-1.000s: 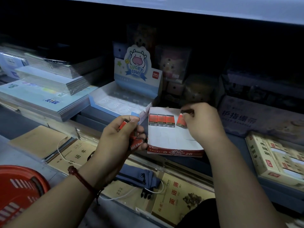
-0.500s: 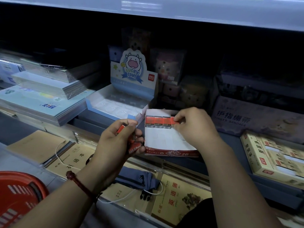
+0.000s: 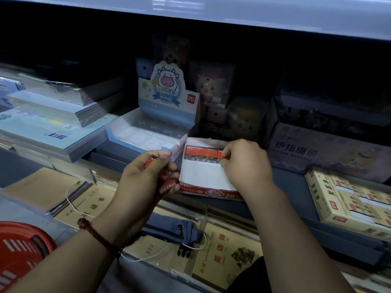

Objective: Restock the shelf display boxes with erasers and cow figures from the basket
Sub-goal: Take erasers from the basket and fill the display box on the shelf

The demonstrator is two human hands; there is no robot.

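Four erasers (image 3: 201, 153) stand in one row: three just left of the right hand's (image 3: 245, 166) pinch, the fourth inside it. The left hand (image 3: 143, 180) grips a bunch (image 3: 168, 185) more (at least two show; fingers hide the rest). Two display boxes: the eraser box (image 3: 203, 176) right under the pinch, the cow box (image 3: 148, 135) just beyond the left grip. One basket (image 3: 19, 248) sits well off to the left of that grip.

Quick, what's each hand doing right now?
Left hand: holds a bunch of red erasers.
Right hand: pinches one red eraser at the row's end in the 2B display box.
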